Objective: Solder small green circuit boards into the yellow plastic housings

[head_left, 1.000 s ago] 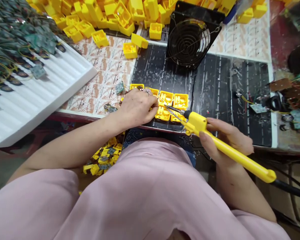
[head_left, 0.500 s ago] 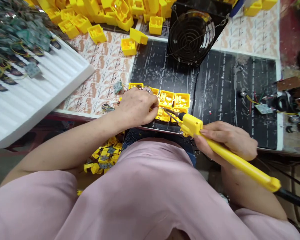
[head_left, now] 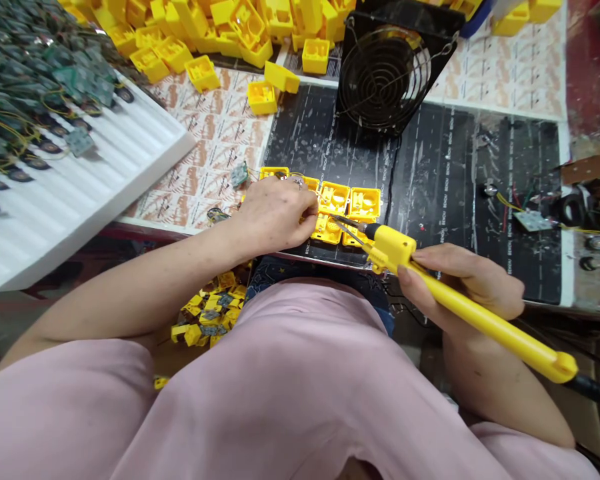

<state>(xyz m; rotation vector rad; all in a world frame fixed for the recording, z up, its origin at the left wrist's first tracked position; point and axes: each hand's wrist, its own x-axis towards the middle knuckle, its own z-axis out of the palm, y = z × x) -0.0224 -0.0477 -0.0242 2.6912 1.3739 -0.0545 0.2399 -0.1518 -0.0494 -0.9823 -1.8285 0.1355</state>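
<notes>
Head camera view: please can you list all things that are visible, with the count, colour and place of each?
Soldering iron: one, yellow handle, black cord, in the right hand, metal tip at the housing group.
Housing group: several, yellow plastic, on the black mat.
Housing pile: many, yellow, along the top.
Lower pile: many yellow housings with boards, below the table edge.
Fan: one, black, wire guard, top centre.
Circuit boards: many, green, yellow wires, on the foam tray.
Foam tray: one, white, ridged, left.
Black mat: one, black, centre.
Printed paper: tan and white, left of the mat.
Wired board: one, pale green, right end of the mat.
Left hand: one, wearing a ring, on the housing group.
Right hand: one, around the soldering iron.
</notes>
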